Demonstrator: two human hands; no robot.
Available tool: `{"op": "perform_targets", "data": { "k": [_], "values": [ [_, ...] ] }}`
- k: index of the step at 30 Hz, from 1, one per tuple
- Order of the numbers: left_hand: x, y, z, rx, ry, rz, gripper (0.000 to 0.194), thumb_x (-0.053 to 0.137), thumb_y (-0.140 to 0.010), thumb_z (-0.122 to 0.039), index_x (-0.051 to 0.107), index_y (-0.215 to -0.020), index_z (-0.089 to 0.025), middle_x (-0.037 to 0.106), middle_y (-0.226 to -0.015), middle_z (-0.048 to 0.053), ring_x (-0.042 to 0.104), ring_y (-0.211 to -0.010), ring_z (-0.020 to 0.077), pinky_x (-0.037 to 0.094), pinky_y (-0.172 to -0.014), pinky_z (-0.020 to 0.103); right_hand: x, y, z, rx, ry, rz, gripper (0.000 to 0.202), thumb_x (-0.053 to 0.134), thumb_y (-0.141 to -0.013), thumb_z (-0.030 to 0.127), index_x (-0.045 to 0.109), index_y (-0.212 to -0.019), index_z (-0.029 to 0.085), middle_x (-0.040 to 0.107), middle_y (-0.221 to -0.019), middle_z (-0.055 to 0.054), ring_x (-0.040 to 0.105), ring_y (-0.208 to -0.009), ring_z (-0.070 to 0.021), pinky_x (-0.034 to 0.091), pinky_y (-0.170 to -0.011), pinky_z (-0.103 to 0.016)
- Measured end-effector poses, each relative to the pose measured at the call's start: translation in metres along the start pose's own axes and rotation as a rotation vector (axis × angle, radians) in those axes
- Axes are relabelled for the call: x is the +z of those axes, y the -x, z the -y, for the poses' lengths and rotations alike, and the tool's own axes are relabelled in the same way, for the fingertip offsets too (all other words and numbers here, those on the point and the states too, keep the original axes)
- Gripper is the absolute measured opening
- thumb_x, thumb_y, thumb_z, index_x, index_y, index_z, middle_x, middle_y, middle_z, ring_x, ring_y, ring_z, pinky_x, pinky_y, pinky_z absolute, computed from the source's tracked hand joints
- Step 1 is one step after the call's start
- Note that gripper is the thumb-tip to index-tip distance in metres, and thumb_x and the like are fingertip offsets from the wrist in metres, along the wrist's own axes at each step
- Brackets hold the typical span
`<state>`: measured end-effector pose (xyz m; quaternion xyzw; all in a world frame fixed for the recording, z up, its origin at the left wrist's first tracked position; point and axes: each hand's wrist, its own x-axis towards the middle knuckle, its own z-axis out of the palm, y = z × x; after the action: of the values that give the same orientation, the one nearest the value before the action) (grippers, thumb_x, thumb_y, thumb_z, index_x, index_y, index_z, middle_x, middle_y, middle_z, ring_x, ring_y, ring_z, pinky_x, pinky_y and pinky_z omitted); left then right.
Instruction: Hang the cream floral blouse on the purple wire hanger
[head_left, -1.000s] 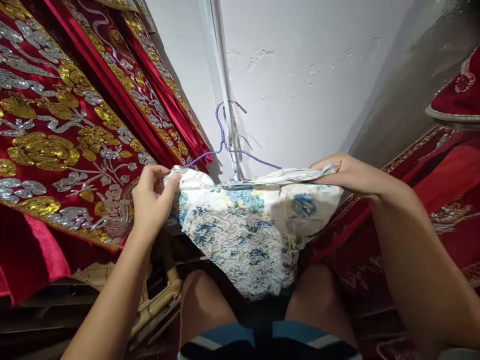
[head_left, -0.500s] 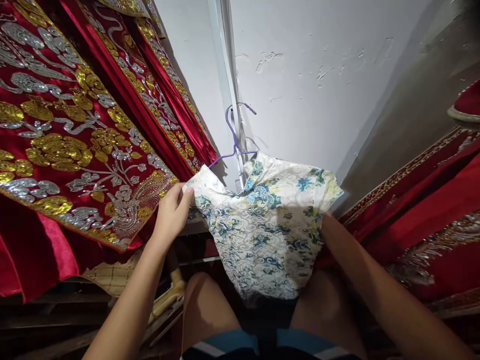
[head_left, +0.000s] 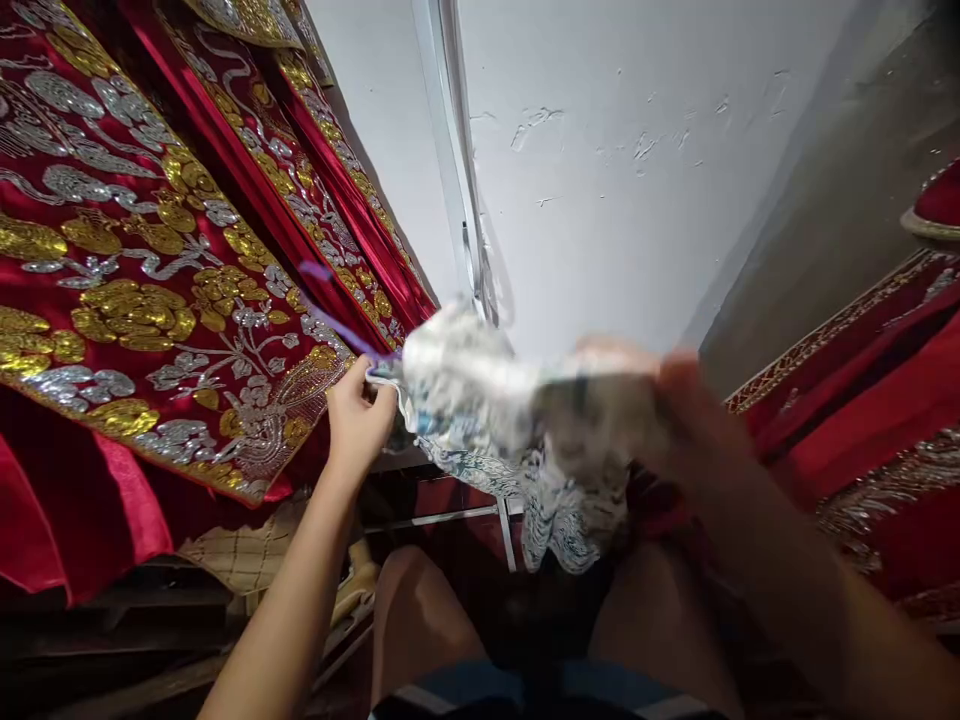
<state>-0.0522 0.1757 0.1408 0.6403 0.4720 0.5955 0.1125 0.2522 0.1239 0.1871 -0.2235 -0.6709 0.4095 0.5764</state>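
Note:
A white short-sleeved top (head_left: pixel 465 400) with a blue and green floral pattern is stretched sideways between my hands, smeared by motion. My left hand (head_left: pixel 356 410) pinches its left end, thumb and fingers closed on the cloth. My right hand (head_left: pixel 660 390) is strongly blurred at the right end of the top, and its fingers appear wrapped around the fabric. A purple hanger (head_left: pixel 337 325) sticks out beyond my left hand, its hook pointing up and left. Whether the hanger is still inside the top cannot be made out.
Red garments (head_left: pixel 135 300) with gold and silver sequins hang at the left. More red embroidered cloth (head_left: pixel 862 430) is at the right. A pale wall (head_left: pixel 585 200) with a metal strip (head_left: pixel 446 130) stands ahead. Below left lie a quilted beige cloth (head_left: pixel 240 555) and a wooden frame (head_left: pixel 360 580).
The top has swung from hanging upright to being bunched and held sideways. Its hanger has tipped over to the left. My right hand has come up into view at the cloth.

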Motion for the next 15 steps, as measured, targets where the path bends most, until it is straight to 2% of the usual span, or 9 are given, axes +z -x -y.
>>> {"op": "perform_targets", "data": {
  "k": [2,3,4,5,7,9,10,12,15],
  "values": [
    [0.005,0.010,0.004,-0.048,0.187,-0.040,0.009,0.063,-0.073,-0.016,0.058,-0.065,-0.017,0.050,-0.059,-0.003,0.039,-0.056,0.0114,0.030,-0.054,0.024,0.013,0.023,0.004,0.010,0.000,0.449,0.052,0.060,-0.087,0.068,0.077,-0.094,0.019,0.076,-0.098,-0.011,0.072,-0.100,-0.0264,0.059,-0.084,-0.035],
    [0.008,0.015,0.006,-0.075,0.289,-0.044,0.010,0.064,-0.073,-0.016,0.059,-0.064,-0.018,0.051,-0.059,-0.002,0.039,-0.056,0.0119,0.030,-0.054,0.025,0.016,0.031,0.001,0.018,0.025,0.623,0.049,0.061,-0.089,0.063,0.077,-0.101,0.019,0.076,-0.106,-0.011,0.071,-0.105,-0.0263,0.057,-0.090,-0.036],
    [0.012,0.021,0.006,-0.094,0.380,-0.035,0.011,0.065,-0.074,-0.017,0.060,-0.063,-0.018,0.052,-0.060,-0.002,0.041,-0.056,0.0125,0.030,-0.054,0.026,0.017,0.036,-0.005,0.033,0.080,0.713,0.045,0.060,-0.092,0.058,0.075,-0.111,0.020,0.074,-0.116,-0.011,0.069,-0.112,-0.0259,0.054,-0.097,-0.037],
    [0.018,0.026,0.006,-0.100,0.456,-0.019,0.014,0.067,-0.073,-0.020,0.060,-0.061,-0.019,0.052,-0.060,-0.001,0.043,-0.058,0.0133,0.032,-0.055,0.026,0.016,0.039,-0.013,0.053,0.159,0.695,0.043,0.059,-0.094,0.053,0.071,-0.121,0.022,0.070,-0.127,-0.011,0.065,-0.120,-0.0257,0.050,-0.104,-0.038],
    [0.032,0.033,0.003,-0.092,0.593,0.040,0.029,0.072,-0.071,-0.032,0.052,-0.053,-0.020,0.048,-0.057,0.000,0.045,-0.061,0.0152,0.040,-0.061,0.029,0.011,0.038,-0.033,0.100,0.338,0.459,0.046,0.058,-0.097,0.048,0.060,-0.137,0.026,0.058,-0.145,-0.010,0.054,-0.134,-0.0266,0.044,-0.110,-0.041],
    [0.049,0.039,-0.004,-0.101,0.728,0.116,0.050,0.072,-0.070,-0.047,0.037,-0.047,-0.020,0.038,-0.052,0.000,0.044,-0.059,0.0162,0.047,-0.069,0.034,0.005,0.033,-0.052,0.157,0.460,0.282,0.050,0.054,-0.098,0.049,0.053,-0.143,0.027,0.051,-0.151,-0.010,0.050,-0.136,-0.0290,0.045,-0.108,-0.043],
    [0.057,0.042,-0.010,-0.106,0.781,0.152,0.059,0.069,-0.071,-0.055,0.029,-0.046,-0.019,0.033,-0.051,0.000,0.042,-0.058,0.0161,0.049,-0.070,0.037,0.003,0.032,-0.060,0.199,0.484,0.251,0.048,0.052,-0.098,0.050,0.054,-0.141,0.026,0.055,-0.146,-0.011,0.054,-0.130,-0.0292,0.048,-0.102,-0.042],
    [0.067,0.048,-0.022,-0.150,0.881,0.239,0.068,0.068,-0.072,-0.061,0.020,-0.049,-0.018,0.030,-0.054,0.001,0.043,-0.058,0.0161,0.052,-0.072,0.041,0.000,0.034,-0.072,0.286,0.465,0.257,0.039,0.049,-0.099,0.051,0.065,-0.120,0.022,0.068,-0.118,-0.009,0.064,-0.102,-0.0249,0.052,-0.085,-0.037],
    [0.065,0.055,-0.036,-0.337,0.935,0.387,0.051,0.077,-0.068,-0.047,0.036,-0.056,-0.020,0.053,-0.074,0.004,0.060,-0.077,0.0203,0.055,-0.082,0.045,-0.008,0.048,-0.081,0.369,0.265,0.199,0.036,0.053,-0.097,0.051,0.065,-0.085,0.019,0.063,-0.076,-0.001,0.056,-0.067,-0.0157,0.046,-0.063,-0.028]
  ]
}}
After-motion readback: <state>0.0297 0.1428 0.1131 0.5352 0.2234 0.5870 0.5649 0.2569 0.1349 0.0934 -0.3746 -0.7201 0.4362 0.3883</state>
